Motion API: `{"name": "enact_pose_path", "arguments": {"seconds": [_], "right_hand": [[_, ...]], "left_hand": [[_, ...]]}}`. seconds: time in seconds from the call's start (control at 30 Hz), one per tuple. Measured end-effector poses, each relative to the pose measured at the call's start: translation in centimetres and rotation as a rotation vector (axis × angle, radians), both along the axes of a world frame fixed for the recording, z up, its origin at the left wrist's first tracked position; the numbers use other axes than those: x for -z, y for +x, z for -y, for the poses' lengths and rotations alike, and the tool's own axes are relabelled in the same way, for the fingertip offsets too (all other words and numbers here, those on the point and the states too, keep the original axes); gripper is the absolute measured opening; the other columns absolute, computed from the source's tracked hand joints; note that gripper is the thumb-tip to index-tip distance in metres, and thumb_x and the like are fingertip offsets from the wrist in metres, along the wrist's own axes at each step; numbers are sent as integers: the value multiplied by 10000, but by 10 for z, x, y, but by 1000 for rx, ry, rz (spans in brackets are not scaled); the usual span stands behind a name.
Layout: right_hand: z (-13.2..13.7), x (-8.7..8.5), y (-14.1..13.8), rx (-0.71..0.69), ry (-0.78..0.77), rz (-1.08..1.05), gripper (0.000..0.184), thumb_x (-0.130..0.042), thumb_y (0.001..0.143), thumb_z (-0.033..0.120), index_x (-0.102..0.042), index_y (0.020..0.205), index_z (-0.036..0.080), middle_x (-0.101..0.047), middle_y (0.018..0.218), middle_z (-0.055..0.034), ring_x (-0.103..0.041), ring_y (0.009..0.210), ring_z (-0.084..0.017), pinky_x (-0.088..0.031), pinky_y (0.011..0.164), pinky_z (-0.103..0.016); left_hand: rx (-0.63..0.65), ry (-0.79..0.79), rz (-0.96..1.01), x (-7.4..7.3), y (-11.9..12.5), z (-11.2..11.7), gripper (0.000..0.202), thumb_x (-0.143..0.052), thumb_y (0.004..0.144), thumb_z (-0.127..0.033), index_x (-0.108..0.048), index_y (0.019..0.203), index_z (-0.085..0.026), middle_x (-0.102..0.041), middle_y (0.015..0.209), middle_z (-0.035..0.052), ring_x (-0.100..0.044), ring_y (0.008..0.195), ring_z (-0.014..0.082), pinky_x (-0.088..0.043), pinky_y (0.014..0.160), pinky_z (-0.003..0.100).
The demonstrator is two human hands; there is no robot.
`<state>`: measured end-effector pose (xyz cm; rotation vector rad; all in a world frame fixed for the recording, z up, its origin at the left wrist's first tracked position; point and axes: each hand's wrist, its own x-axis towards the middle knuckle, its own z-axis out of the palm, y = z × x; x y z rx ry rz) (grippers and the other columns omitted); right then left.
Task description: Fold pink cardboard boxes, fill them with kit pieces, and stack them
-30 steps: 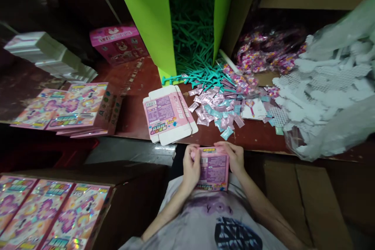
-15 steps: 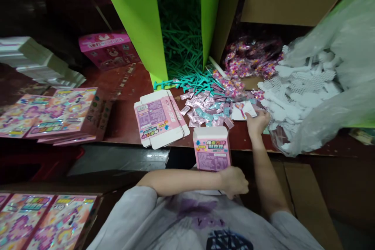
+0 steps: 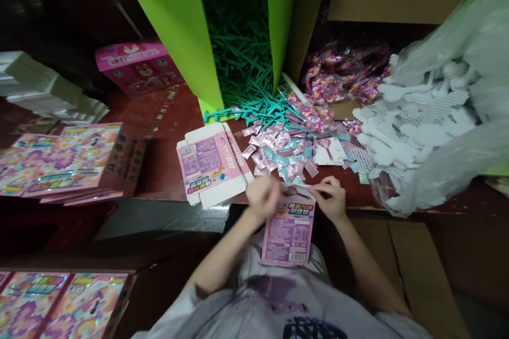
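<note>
A small pink printed box [image 3: 288, 230] stands upright against my body at the table's front edge. My left hand [image 3: 262, 197] is at its top left corner, fingers curled and blurred. At the top right corner my right hand [image 3: 332, 198] pinches a thin white card or flap over the box's open mouth. Just beyond lie a stack of flat pink box blanks [image 3: 210, 163], a heap of pink and teal sachets [image 3: 280, 148] and printed white cards [image 3: 328, 151].
A green bin [image 3: 178, 37] spills teal plastic sticks [image 3: 254, 108] at the back. White mesh pieces [image 3: 409, 127] fill a clear bag on the right. Flat colourful packs [image 3: 67, 161] lie at left, more in a carton [image 3: 63, 296] below. A brown cardboard box [image 3: 421, 259] sits at lower right.
My right hand came back from the white cards to the top of the box. My left hand rose from the box's lower edge to its top left corner.
</note>
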<state>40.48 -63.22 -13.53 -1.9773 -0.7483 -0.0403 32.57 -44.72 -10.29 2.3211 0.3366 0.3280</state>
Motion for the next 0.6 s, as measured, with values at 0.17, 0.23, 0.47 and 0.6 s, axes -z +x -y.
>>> {"name": "enact_pose_path", "arguments": {"seconds": [0.17,0.23,0.47,0.6], "right_hand": [[4,-6,29,-152,-108,57,146,-682,730,288,-738,860,324,-680,1026,-10,-516,994,-263,-347,961,-491],[18,-19,76,35,-154,122,246,-568,796,251,-707,998,268,-654,1083,-56,-527,1050,-258,-361,979,-464],[82,-34,248,491,-884,317,338,-550,807,224,-631,1112,102,-544,1263,-185,-412,1209,-332,-163,1040,-625],[85,-26,267,440,-1046,373,260,-579,827,293,-673,961,91,-599,1141,-184,-450,1143,-332,-131,1026,-643]], "left_hand": [[175,237,146,30,50,-66,241,-662,781,-231,-706,1018,-231,-624,1187,101,-514,1073,282,-420,923,423],[232,279,74,47,63,-64,192,-620,803,-189,-715,969,-208,-645,1134,128,-516,1043,293,-406,909,455],[191,-59,205,50,80,-74,251,-489,884,-253,-699,776,-170,-652,1035,105,-597,947,220,-453,878,381],[-115,99,285,39,110,-111,212,-526,858,-257,-705,804,-159,-548,1285,129,-438,1227,297,-345,1019,454]]}}
